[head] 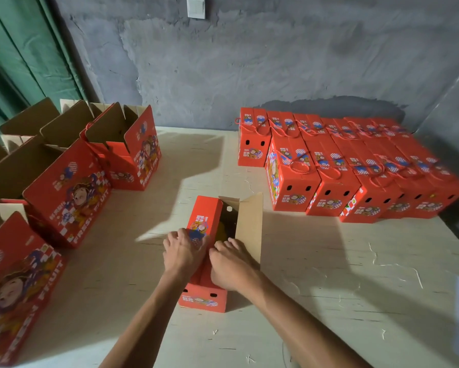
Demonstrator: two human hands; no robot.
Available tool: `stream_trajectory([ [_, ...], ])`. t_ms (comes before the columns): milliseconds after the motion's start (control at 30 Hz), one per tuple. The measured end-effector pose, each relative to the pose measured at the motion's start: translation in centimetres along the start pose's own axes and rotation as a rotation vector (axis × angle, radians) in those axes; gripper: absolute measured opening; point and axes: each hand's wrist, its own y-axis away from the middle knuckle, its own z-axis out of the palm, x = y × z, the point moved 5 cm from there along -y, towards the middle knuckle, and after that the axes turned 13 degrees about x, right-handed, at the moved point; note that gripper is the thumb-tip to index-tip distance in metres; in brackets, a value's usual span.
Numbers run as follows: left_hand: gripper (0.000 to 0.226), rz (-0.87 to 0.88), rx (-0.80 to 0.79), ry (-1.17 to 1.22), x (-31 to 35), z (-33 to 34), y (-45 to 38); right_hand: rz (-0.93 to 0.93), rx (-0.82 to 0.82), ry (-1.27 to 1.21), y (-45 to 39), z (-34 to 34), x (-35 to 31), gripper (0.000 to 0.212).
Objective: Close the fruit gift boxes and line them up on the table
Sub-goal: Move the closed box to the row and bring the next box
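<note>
Both forearms extended forward, converging. Left hand (184,249) palm down, fingers (182,233) spread flat. Right hand (231,264) palm down beside it, fingers slightly bent.

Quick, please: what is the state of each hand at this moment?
Left hand: open, fingers pressing the folded red flap of the red cardboard fruit gift box.
Right hand: open, resting on the same box beside its upright brown flap.

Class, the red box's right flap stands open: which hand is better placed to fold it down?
Right. The right hand lies beside the upright brown cardboard flap; the left hand presses the closed red flap.
</note>
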Motion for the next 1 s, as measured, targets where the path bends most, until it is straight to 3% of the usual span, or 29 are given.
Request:
stream_trajectory([
  [100, 0.068, 0.0, -0.092, 0.076, 0.7, 0.7, -0.8, 0.034, 0.017, 0.026, 0.1, 0.5, -0.8, 0.039],
  [433, 0.051, -0.106, 0.017, 0.087, 0.2, 0.5, -0.2, -0.059, 0.263, 0.065, 1.1, -0.2, -0.6, 0.014],
  [533, 0.068, -0.206, 0.078, 0.109, -0.7, 0.3, 0.9, -0.06, 0.336, 0.09, 2.4, 0.2, -1.3, 0.008],
  [633, 0.093, -0.221, 0.073, 0.084, -1.0, 0.2, 0.9, -0.029, 0.438, 0.074, 3.7, 1.1, -2.4, 0.025],
  [700, 0.097, -0.116, 0.104, 0.086, -0.3, -0.2, -0.3, 0.039, 0.433, 0.053, 4.4, 1.9, -3.2, 0.041],
  [800, 0.099, 0.096, 0.127, 0.084, 1.4, -0.9, -3.3, 0.184, 0.333, -0.039, 5.2, 3.1, -4.2, 0.096],
  [867, 0.1, 0.219, 0.084, 0.03, 2.4, -0.9, -5.5, 0.214, 0.283, -0.044, 5.3, 3.7, -4.9, 0.117],
  [1000, 0.08, 0.395, -0.06, -0.066, 3.6, -0.1, -8.3, 0.281, 0.295, -0.068, 5.1, 3.9, -5.0, 0.121],
])
